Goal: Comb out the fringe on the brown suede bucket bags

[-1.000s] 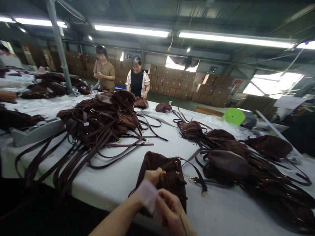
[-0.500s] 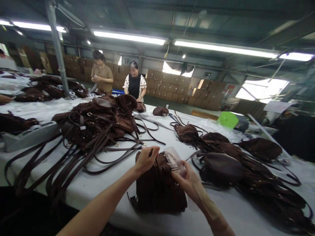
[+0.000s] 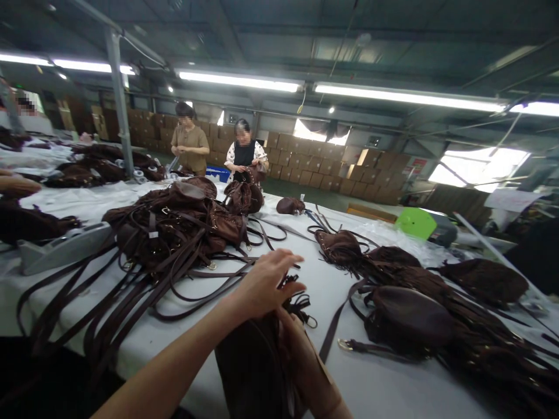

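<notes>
A dark brown suede bag [image 3: 251,366] stands at the near edge of the white table [image 3: 318,279], right below me. My left hand [image 3: 267,282] hovers over its top with the fingers stretched out and apart, holding nothing. My right hand [image 3: 301,355] lies against the bag's right side, partly under the left hand, and its fingers seem closed on the bag's upper edge. A knotted tassel and a metal ring [image 3: 305,314] hang from the bag's top by my hands.
A heap of brown bags with long straps [image 3: 174,227] fills the left of the table. Fringed bags [image 3: 406,314] lie on the right. A grey device [image 3: 65,247] sits at the left edge. Two people [image 3: 243,154] work at the far end before stacked cartons [image 3: 323,163].
The bag has come closer to me and now stands upright. My left hand has let go and opened. The comb that my right hand held is no longer in sight.
</notes>
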Motion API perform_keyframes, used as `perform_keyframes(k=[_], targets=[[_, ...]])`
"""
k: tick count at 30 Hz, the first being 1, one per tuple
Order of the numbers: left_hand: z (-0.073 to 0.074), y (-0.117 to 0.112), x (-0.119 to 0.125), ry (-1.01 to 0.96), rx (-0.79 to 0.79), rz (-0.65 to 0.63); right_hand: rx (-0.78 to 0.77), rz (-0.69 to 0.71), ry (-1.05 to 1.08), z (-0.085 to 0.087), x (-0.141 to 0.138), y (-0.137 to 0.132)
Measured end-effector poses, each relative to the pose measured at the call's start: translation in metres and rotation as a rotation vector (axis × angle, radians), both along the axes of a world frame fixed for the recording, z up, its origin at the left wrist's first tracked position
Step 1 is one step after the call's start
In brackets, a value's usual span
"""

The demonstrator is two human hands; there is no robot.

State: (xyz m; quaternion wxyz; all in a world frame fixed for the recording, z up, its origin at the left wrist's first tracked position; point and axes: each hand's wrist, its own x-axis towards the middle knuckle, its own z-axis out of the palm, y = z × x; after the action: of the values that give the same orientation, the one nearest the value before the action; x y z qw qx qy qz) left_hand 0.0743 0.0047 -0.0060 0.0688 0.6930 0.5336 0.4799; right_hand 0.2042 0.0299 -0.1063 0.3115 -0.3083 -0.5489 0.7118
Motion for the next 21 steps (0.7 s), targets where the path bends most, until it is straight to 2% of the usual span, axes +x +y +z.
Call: perform_keyframes(k=[2,3,4,6,8,11,14,16,19,21], targets=[[-0.015,-0.02,0.0,-0.467,0.001,0.096,-0.098,-0.026,0.057,0.003,0.008,-0.002],[-0.026,-0.029,0.002,-0.634,-0.05,0.087,-0.142,-0.036,0.094,0.004,0.01,-0.003],[-0.038,-0.038,0.006,-0.705,-0.126,0.046,-0.174,-0.047,0.129,0.005,0.012,-0.004],[-0.063,-0.052,0.016,-0.615,-0.275,-0.024,-0.188,-0.072,0.17,0.006,0.013,-0.004],[-0.083,-0.059,0.023,-0.447,-0.359,0.0,-0.168,-0.097,0.18,0.006,0.013,-0.005],[-0.101,-0.059,0.02,-0.337,-0.428,0.031,-0.168,-0.087,0.175,0.008,0.015,-0.009],[-0.106,-0.051,0.002,-0.186,-0.477,0.005,-0.169,0.003,0.185,0.008,0.019,-0.017],[-0.101,-0.046,-0.009,-0.025,-0.532,0.035,-0.159,0.04,0.202,0.003,0.021,-0.023],[-0.084,-0.043,-0.012,0.208,-0.575,0.178,-0.158,0.032,0.198,-0.006,0.021,-0.027],[-0.07,-0.044,-0.001,0.242,-0.511,0.218,-0.136,-0.01,0.198,-0.006,0.02,-0.027]])
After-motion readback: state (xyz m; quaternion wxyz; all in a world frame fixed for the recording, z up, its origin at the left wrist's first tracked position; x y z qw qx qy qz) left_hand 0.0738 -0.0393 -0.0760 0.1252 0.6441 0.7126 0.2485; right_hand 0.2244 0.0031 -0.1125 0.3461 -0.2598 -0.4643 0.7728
